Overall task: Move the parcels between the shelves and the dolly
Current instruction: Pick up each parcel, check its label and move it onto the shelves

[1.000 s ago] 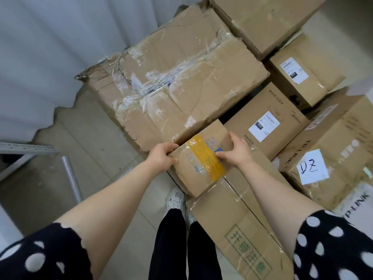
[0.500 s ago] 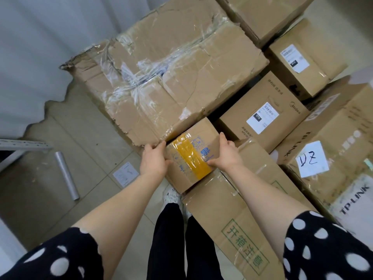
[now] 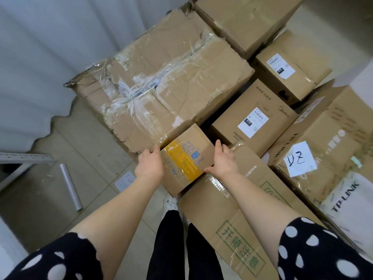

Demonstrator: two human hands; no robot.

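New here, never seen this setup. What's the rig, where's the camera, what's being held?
No machine here: a person works with bare hands. One wide-angle camera on their head looks forward and down, so you see their own arms, spotted sleeves and legs from above. It is the only view. The left hand and right hand grip a small box with yellow tape by its two sides. Around it are cardboard parcels: a large crumpled box wrapped in clear tape behind it, a box with green print nearer the person, a Midea box with a white label, and a TP-LINK box bearing a handwritten note. A silver tube lies on the tiled floor at left. Whether the small box rests on anything cannot be told.
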